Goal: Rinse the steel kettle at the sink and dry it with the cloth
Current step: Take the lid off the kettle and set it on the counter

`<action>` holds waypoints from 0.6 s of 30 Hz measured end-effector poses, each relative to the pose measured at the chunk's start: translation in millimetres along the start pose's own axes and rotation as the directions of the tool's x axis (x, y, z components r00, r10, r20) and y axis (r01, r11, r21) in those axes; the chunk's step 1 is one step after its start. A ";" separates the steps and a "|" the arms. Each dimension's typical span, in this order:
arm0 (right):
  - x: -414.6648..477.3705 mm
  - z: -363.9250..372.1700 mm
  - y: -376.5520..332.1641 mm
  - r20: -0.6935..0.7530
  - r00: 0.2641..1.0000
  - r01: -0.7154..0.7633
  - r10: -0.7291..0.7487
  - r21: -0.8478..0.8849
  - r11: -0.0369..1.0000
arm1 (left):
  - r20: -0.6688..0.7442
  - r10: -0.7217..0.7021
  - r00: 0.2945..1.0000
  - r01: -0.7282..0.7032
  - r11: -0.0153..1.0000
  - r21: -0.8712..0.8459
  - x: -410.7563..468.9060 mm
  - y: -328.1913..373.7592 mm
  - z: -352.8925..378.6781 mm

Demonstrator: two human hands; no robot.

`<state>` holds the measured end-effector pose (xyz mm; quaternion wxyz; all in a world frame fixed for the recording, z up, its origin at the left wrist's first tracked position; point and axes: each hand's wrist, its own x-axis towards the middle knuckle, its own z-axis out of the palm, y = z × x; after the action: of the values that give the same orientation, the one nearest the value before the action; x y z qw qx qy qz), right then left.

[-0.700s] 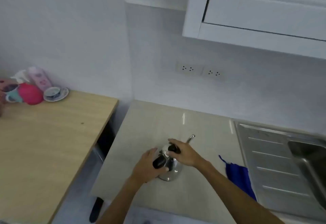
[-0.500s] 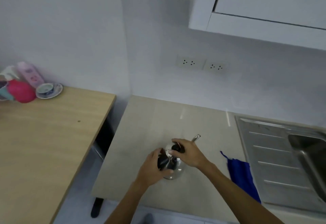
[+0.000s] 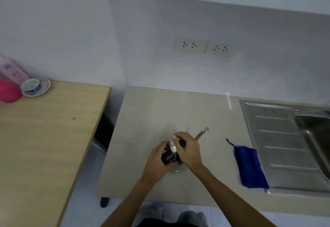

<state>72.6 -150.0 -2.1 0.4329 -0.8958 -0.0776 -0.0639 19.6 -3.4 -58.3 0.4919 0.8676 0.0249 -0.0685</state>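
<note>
From the head camera, one small steel kettle with a black handle (image 3: 175,152) stands near the front edge of the beige countertop (image 3: 151,112). The left hand (image 3: 158,162) is wrapped round the handle and the right hand (image 3: 189,148) pinches the black lid knob. Nothing looks rinsed or dried yet — one blue cloth (image 3: 249,167) lies by the one steel sink (image 3: 278,137), at the counter's right edge.
</note>
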 end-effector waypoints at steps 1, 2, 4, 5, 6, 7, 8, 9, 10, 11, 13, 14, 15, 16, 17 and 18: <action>2.5 -2.7 -0.4 0.015 0.999 -0.039 0.039 0.013 0.999 | 0.005 -0.008 1.000 0.008 1.000 0.003 -0.4 1.3 -0.7; 6.1 -6.6 -1.2 0.032 0.993 -0.118 0.116 0.068 0.991 | 0.009 -0.011 1.000 0.011 1.000 0.002 -0.6 1.4 -0.5; 11.7 -13.9 -0.6 0.105 0.969 -0.238 0.222 0.177 0.955 | 0.008 -0.022 1.000 0.022 1.000 -0.010 -1.7 4.1 -1.3; 12.7 -15.6 0.7 0.117 0.972 -0.222 0.204 0.167 0.961 | 0.008 -0.031 0.999 0.031 0.999 -0.015 -1.5 5.2 -2.4; 12.8 -17.4 0.7 0.129 0.976 -0.193 0.175 0.138 0.972 | 0.007 -0.029 1.000 0.029 0.999 -0.030 -1.4 7.1 -2.6; 13.1 -18.3 1.3 0.134 0.978 -0.175 0.159 0.122 0.977 | 0.007 -0.031 1.000 0.031 0.999 -0.042 -1.7 8.6 -2.8; 13.6 -19.3 0.1 0.146 0.976 -0.180 0.162 0.120 0.976 | -0.003 -0.022 1.000 0.022 0.998 -0.052 -1.6 8.2 -2.3; 14.4 -20.1 -0.4 0.161 0.973 -0.186 0.164 0.128 0.974 | -0.009 -0.015 1.000 0.015 0.998 -0.063 -2.3 10.1 -3.0; 15.2 -22.4 -1.1 0.174 0.970 -0.193 0.168 0.141 0.971 | -0.015 -0.006 1.000 0.005 0.998 -0.067 -2.5 11.5 -3.6; 15.3 -25.8 -1.5 0.178 0.970 -0.195 0.166 0.159 0.968 | -0.019 0.000 1.000 -0.001 0.998 -0.066 -2.6 11.9 -4.0; 14.2 -39.1 -0.5 0.134 0.981 -0.165 0.142 0.182 0.969 | -0.029 0.014 0.999 -0.016 0.998 -0.062 -2.2 11.7 -3.8; 11.2 -47.3 3.2 0.092 0.988 -0.140 0.125 0.180 0.974 | -0.034 0.022 0.999 -0.024 0.998 -0.061 -2.2 12.3 -3.7; 6.7 -55.2 10.4 0.051 0.992 -0.124 0.117 0.166 0.978 | -0.039 0.025 0.999 -0.028 0.998 -0.061 -2.3 11.6 -3.5; 0.8 -63.8 19.6 0.019 0.993 -0.121 0.119 0.144 0.982 | -0.047 0.030 0.998 -0.033 0.998 -0.060 -2.6 12.0 -3.5; -6.8 -71.9 32.2 -0.008 0.991 -0.131 0.133 0.115 0.985 | -0.058 0.029 0.998 -0.032 0.998 -0.057 -3.1 12.0 -3.4; -15.5 -78.9 46.6 -0.030 0.987 -0.153 0.156 0.082 0.985 | -0.069 0.028 0.997 -0.032 0.998 -0.059 -3.6 12.7 -3.7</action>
<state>62.7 -241.8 8.1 0.4732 -0.8799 -0.0022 -0.0434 17.8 -6.7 -45.1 0.5175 0.8546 0.0305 -0.0308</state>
